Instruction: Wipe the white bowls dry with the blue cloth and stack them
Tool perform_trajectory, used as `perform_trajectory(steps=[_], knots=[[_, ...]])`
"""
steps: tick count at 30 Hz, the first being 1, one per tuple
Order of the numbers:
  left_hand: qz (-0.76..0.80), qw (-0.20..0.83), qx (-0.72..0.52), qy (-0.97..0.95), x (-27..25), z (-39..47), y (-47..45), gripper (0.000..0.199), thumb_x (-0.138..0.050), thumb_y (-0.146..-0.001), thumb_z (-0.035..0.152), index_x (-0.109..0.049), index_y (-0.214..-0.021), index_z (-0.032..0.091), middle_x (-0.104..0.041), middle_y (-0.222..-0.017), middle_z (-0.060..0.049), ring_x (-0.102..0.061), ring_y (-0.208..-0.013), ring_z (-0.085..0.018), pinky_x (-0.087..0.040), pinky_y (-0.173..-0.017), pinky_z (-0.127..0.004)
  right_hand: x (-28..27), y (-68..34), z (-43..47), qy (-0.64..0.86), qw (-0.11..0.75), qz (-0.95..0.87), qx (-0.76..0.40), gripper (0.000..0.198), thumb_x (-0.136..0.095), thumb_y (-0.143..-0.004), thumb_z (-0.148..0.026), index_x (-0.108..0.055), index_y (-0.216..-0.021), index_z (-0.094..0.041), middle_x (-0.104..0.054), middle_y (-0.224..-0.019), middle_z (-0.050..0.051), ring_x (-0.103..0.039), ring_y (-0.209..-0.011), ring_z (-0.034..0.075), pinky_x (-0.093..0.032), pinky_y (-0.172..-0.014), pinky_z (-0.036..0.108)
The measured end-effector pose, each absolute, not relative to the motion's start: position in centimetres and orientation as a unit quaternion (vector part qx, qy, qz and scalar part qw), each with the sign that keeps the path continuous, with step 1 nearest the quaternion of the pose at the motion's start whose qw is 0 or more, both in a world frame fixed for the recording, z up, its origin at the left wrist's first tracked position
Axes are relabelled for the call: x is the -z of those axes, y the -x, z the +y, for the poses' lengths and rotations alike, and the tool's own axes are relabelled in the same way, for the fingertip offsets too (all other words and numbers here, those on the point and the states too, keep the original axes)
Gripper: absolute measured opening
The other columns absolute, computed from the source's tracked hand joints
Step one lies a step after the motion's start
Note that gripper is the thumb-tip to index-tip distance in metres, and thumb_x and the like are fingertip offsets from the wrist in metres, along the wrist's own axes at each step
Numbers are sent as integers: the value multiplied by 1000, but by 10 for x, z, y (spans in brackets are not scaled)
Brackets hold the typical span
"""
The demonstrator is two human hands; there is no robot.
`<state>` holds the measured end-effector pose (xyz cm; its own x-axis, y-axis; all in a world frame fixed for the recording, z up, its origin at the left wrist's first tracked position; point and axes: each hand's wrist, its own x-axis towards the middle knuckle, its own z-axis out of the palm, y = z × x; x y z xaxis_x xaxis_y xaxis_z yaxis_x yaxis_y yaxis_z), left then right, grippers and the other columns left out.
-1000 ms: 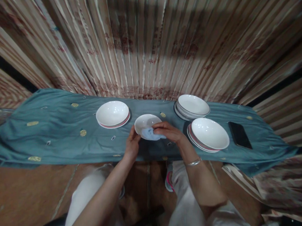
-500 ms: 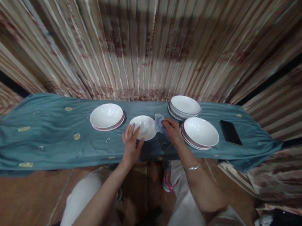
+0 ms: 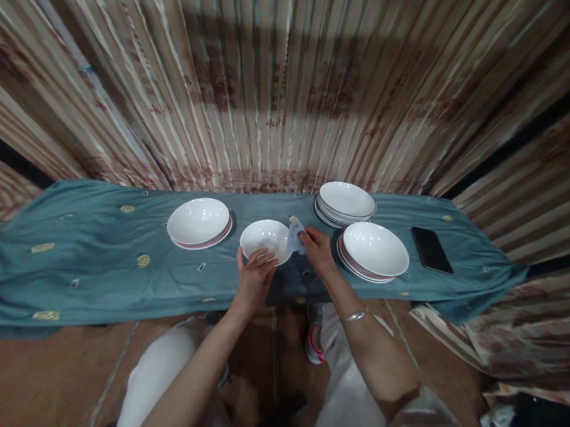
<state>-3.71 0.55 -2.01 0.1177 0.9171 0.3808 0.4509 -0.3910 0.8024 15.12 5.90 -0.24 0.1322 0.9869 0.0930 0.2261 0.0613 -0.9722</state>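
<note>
Bowl [image 3: 262, 230], white and round, sits at the middle of the teal tablecloth [image 3: 102, 259], between the other stacked dishes. Fingers of the left hand [image 3: 255, 276] lie over its near rim, thumb apart at the left edge; whether they clamp it, I cannot tell. Pinched firmly between the right hand's [image 3: 317, 247] thumb and fingers, a pale blue cloth [image 3: 295, 238] hangs at the bowl's right rim. One dish stack [image 3: 199, 221] stands to the left, two more stand right, and beyond them lies a black smartphone [image 3: 431, 250]
</note>
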Motion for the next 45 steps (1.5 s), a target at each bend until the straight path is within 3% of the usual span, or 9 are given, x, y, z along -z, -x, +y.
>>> perform_trajectory(steps=[9, 14, 21, 31, 33, 36, 40, 45], knots=[[483, 264, -452, -703, 19, 10, 34, 20, -61, -84, 26, -80, -86, 33, -80, -95, -5, -68, -106, -30, 5, -124, -57, -15, -146, 56, 558, 574, -453, -392, 34, -57, -70, -49, -67, -77, -18, -49, -62, -4, -41, -60, 12, -36, -56, 24], [482, 281, -477, -679, 11, 14, 35, 16, -65, -83, 30, -80, -84, 31, -80, -94, -5, -69, -104, -29, 1, -126, -54, -15, -154, 57, 558, 590, -457, -362, 32, -56, -75, -47, -67, -81, -18, -53, -63, -4, -45, -60, 13, -38, -56, 25], [516, 275, -474, -659, 2, 17, 37, 18, -62, -85, 28, -79, -88, 28, -81, -100, -3, -69, -106, -24, -4, -126, -54, -7, -154, 56, 583, 535, -569, -224, 30, -54, -83, -36, -75, -94, -17, -73, -83, 5, -64, -78, 20, -51, -78, 32], [538, 359, -544, -535, -7, 19, 39, 11, -71, -80, 22, -81, -80, 25, -80, -101, -5, -71, -105, -26, -17, -124, -54, 0, -136, 53, 553, 526, -607, -222, 30, -52, -89, -32, -74, -106, -19, -77, -103, 7, -70, -95, 24, -54, -93, 37], [533, 397, -564, -490, -11, 19, 38, 9, -74, -77, 23, -81, -80, 24, -81, -95, -5, -71, -100, -27, -28, -119, -51, -1, -133, 52, 545, 535, -612, -207, 31, -52, -90, -32, -73, -110, -19, -76, -111, 9, -69, -102, 24, -54, -97, 39], [506, 466, -597, -413, -17, 19, 38, 12, -80, -70, 28, -82, -79, 21, -80, -86, -5, -71, -86, -25, -49, -96, -41, -1, -131, 50, 530, 545, -627, -168, 33, -52, -93, -35, -72, -115, -18, -73, -122, 12, -67, -113, 25, -51, -104, 42], [468, 533, -634, -309, -21, 20, 36, 21, -87, -60, 31, -80, -75, 18, -77, -75, -3, -66, -68, -18, -50, -75, -31, -6, -128, 43, 514, 530, -665, -112, 38, -50, -97, -39, -70, -123, -18, -68, -131, 15, -61, -125, 27, -46, -112, 47], [407, 616, -631, -238, -24, 19, 36, 28, -91, -58, 31, -77, -76, 15, -76, -71, -4, -68, -71, -17, -51, -77, -29, -18, -127, 31, 493, 481, -723, -47, 39, -46, -101, -37, -67, -129, -20, -65, -136, 14, -56, -130, 29, -44, -113, 54]])
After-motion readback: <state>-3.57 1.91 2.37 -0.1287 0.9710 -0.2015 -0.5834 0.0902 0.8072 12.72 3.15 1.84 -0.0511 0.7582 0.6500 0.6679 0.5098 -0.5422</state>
